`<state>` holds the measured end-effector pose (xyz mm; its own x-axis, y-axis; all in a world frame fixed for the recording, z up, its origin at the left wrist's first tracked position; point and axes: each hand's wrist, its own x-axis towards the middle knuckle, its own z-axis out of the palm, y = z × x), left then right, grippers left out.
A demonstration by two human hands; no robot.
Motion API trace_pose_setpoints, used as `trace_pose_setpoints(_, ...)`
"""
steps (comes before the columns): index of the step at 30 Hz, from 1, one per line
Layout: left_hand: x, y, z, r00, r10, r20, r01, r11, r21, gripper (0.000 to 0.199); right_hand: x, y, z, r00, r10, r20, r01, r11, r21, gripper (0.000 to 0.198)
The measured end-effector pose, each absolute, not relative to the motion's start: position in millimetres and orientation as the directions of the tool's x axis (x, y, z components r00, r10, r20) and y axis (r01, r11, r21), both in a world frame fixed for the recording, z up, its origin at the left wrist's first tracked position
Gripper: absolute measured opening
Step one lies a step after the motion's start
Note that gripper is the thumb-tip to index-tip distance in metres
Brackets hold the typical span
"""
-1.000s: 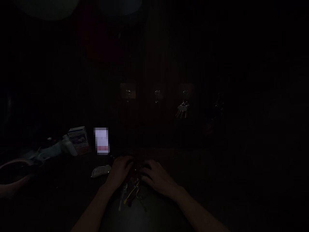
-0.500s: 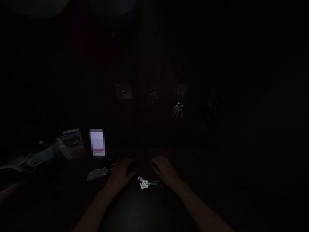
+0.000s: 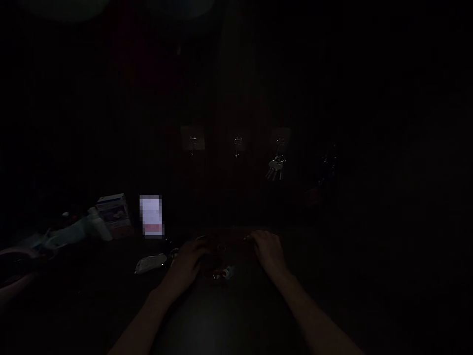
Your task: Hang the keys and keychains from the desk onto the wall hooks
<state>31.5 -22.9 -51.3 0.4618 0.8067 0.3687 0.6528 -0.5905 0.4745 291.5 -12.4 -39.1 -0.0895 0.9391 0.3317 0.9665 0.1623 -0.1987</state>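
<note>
The scene is very dark. My left hand point(image 3: 187, 260) is low over the dark surface, palm down, with its fingers apart and reaching forward. My right hand point(image 3: 270, 250) is farther right, also palm down, with its fingers bent forward and nothing clearly seen in them. Between the hands lies a small reddish and pale item with a metallic glint point(image 3: 223, 272), too dim to name. A faint ring point(image 3: 220, 248) shows just beyond it. Beside my left wrist lies a pale, flat, tag-like piece point(image 3: 151, 264), with a metal ring point(image 3: 174, 253) near its end.
A lit, pixelated screen point(image 3: 152, 216) stands at the left behind the tag-like piece. Next to it are a box point(image 3: 115, 216) and a pale tube-like item point(image 3: 99, 224). Metal hooks point(image 3: 237, 142) line the back wall; a bunch of keys point(image 3: 275, 168) hangs from one.
My right hand has moved right, away from the item between the hands. That item looks turned and now shows reddish instead of bright white. My left hand has shifted slightly.
</note>
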Motion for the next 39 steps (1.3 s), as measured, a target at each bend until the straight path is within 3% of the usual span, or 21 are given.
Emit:
trace_pose_setpoints(4,32,-24,-49,0.457,0.809,0.371,0.684,-0.586,0.434,0.049,297,-11,-43,-0.101,0.911,0.4,0.962,0.192,-0.195,0.029)
trace_pose_setpoints(8,39,-30,-43,0.427,0.812,0.399,0.709,-0.574,0.41,0.031,281,-18,-40,-0.259,0.87,0.419,0.883,0.389,-0.262,0.032)
trace_pose_setpoints(12,47,-35,-41,0.449,0.784,0.429,0.685,-0.61,0.399,0.021,257,-27,-37,-0.474,0.799,0.371,0.753,0.586,-0.299,0.03)
trace_pose_setpoints(18,53,-36,-45,0.437,0.784,0.44,0.65,-0.614,0.448,0.013,243,-34,-38,-0.582,0.771,0.258,0.708,0.637,-0.304,0.027)
trace_pose_setpoints(25,54,-34,-37,0.417,0.803,0.427,0.652,-0.591,0.475,0.011,248,-34,-37,-0.506,0.804,0.312,0.643,0.592,-0.486,0.026)
trace_pose_setpoints(32,55,-35,-40,0.34,0.837,0.428,0.644,-0.539,0.543,0.02,244,-33,-30,-0.258,0.892,0.371,0.461,0.451,-0.764,0.02)
trace_pose_setpoints(39,65,-38,-45,0.192,0.898,0.395,0.593,-0.427,0.682,0.025,242,-35,-23,-0.147,0.907,0.394,0.356,0.42,-0.835,0.018)
